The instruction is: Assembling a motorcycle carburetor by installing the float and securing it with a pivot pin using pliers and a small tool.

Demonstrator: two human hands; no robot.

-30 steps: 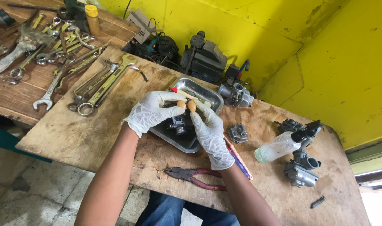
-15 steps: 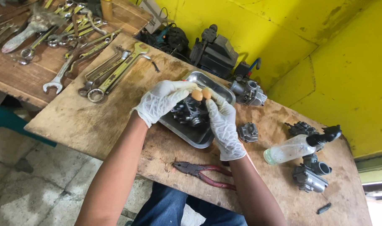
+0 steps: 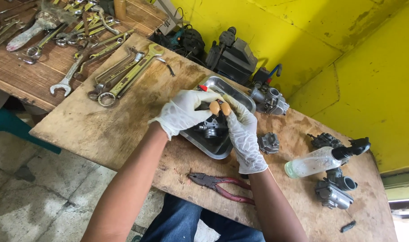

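Both gloved hands, left hand (image 3: 184, 112) and right hand (image 3: 242, 134), close around a half-hidden dark engine part (image 3: 211, 127) over the steel tray (image 3: 231, 87).

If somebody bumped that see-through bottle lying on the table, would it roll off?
Probably it would roll a bit: the clear bottle lies on its side and its body looks round. The dark spray head sticking out would likely stop it after part of a turn. It looks nearly empty, so it is probably light and easy to knock along the wooden board.
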